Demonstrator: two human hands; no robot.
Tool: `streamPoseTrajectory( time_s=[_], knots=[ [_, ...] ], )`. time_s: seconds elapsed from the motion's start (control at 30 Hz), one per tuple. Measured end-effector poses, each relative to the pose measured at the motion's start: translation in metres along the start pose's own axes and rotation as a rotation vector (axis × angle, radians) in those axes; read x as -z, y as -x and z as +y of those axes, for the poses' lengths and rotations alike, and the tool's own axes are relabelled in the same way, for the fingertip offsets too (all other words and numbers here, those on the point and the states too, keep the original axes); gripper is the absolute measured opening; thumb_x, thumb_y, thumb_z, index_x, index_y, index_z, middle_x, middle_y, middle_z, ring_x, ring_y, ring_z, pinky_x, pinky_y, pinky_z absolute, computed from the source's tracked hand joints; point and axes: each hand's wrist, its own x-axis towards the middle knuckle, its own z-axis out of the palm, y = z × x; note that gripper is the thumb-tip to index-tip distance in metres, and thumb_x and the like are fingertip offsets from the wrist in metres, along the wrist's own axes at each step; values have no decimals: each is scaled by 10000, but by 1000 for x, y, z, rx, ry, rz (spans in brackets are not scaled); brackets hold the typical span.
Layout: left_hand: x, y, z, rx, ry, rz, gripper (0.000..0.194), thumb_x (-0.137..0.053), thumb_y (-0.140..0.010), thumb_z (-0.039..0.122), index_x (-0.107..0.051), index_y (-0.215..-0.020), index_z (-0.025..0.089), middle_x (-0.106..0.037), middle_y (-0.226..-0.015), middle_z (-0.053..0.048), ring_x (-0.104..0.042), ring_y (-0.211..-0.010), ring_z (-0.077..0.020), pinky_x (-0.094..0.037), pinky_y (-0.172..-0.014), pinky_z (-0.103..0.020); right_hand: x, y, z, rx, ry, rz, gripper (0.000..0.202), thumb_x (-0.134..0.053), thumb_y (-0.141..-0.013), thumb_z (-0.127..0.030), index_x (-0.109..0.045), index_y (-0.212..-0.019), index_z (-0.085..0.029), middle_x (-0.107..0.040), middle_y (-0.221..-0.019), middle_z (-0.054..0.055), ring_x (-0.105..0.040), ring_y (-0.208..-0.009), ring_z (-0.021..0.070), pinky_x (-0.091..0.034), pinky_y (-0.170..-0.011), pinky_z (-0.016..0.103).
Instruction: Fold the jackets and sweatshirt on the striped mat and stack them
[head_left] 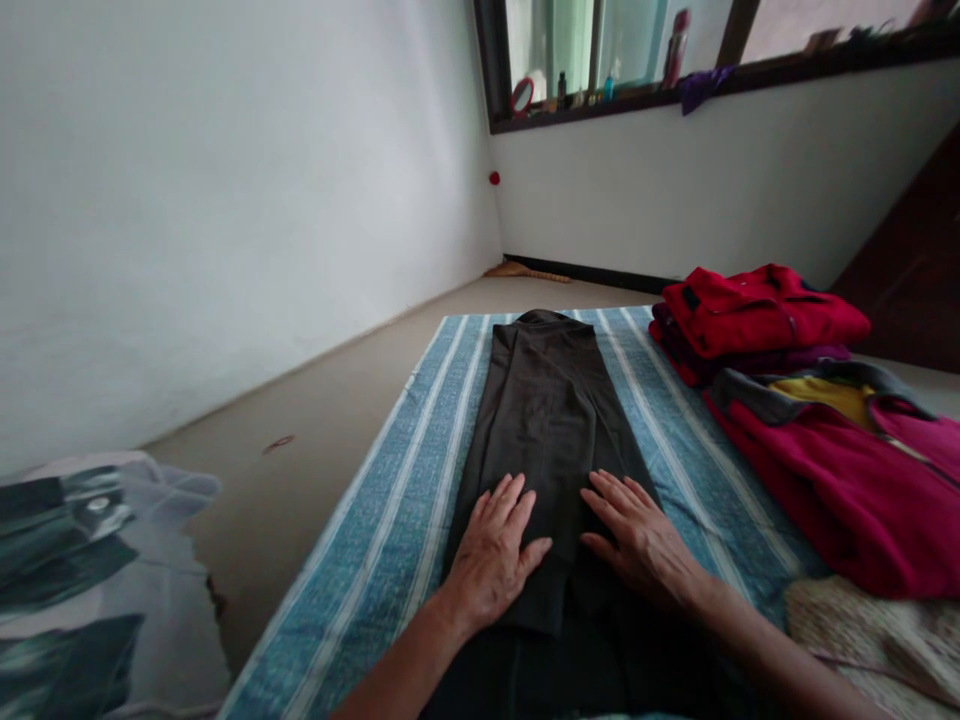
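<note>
A black garment (536, 420) lies folded lengthwise into a long strip on a blue cloth with white stripes (375, 510). Its collar end points away from me, and a sleeve lies along its middle. My left hand (499, 550) rests flat on the garment's left part, fingers spread. Flat on its right part is my right hand (637, 535), fingers also apart. Neither hand grips anything. The two hands are apart, with dark fabric between them. The garment's near end is dark and hard to make out.
Folded red clothes (765, 310) are stacked at the right, beside a pink jacket with a grey collar (847, 460). A beige fluffy item (862, 630) lies at the near right. Patterned fabric (165, 600) is at the lower left. A white wall (225, 200) rises at the left.
</note>
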Motion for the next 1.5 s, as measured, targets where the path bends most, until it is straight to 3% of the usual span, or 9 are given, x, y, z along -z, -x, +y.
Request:
streamPoseTrajectory(
  time_s=[0.3,0.43,0.57,0.67,0.77,0.9,1.07,1.27,1.5],
  knots=[
    [7,38,1,-93,73,150,386,-542,-878,271,-556,-1248,162,-493,-1405,-109,-412,-1329,-255,-431,-1065,-429,12,42,-16,199,-45,-40,480,-554,-899,-393,-522,-1331,-186,-425,-1437,122,-352,-1351,273,-339,-1088,501],
    [7,52,0,-85,90,221,355,-510,-893,277,-571,-1235,202,-539,-1363,-91,-461,-1294,-255,-471,-1034,-421,8,56,-18,239,-34,-4,407,-570,-888,-313,-571,-1277,-193,-443,-1422,111,-358,-1344,284,-356,-1080,494],
    [-4,70,-8,-111,40,225,426,-533,-878,306,-521,-1301,258,-534,-1373,-75,-471,-1285,-271,-483,-1019,-433,-3,60,-17,282,-33,69,382,-570,-870,-263,-592,-1246,-201,-490,-1381,111,-401,-1314,288,-383,-1062,482],
    [-16,80,-15,-182,15,286,482,-545,-867,332,-479,-1339,255,-516,-1389,-82,-461,-1291,-280,-485,-1015,-443,-13,62,-14,318,-15,86,384,-577,-859,-270,-591,-1237,-200,-487,-1384,118,-396,-1316,296,-393,-1052,489],
    [-17,84,-16,-207,13,350,450,-541,-868,333,-496,-1309,251,-540,-1365,-83,-489,-1268,-276,-500,-1000,-439,-18,64,-13,354,26,102,363,-569,-862,-261,-595,-1218,-195,-506,-1369,122,-417,-1304,298,-420,-1032,489],
    [4,72,-7,-150,43,419,292,-527,-883,216,-575,-1170,241,-657,-1185,-64,-601,-1128,-217,-541,-937,-355,-9,57,-21,353,-9,163,272,-552,-867,-208,-623,-1130,-196,-601,-1266,113,-507,-1236,268,-461,-1005,436],
    [24,21,-1,-98,118,446,186,-489,-866,110,-627,-972,178,-676,-944,-60,-639,-907,-175,-560,-814,-308,7,19,-45,332,-116,207,225,-470,-896,-158,-619,-1064,-176,-640,-1187,114,-569,-1155,229,-464,-999,408],
    [14,-30,-8,53,167,228,226,-631,-752,101,-653,-963,179,-651,-947,-45,-611,-930,-198,-529,-851,-341,-10,-10,-51,333,-201,176,190,-444,-906,-148,-632,-926,-168,-665,-1063,104,-606,-1051,220,-460,-981,412],
    [-5,-32,-19,138,340,279,193,-668,-733,109,-662,-911,181,-648,-978,-48,-616,-945,-189,-519,-867,-341,-15,-6,-48,279,-311,145,159,-481,-881,-127,-614,-947,-186,-654,-1062,82,-598,-1048,222,-440,-985,406]
  ],
)
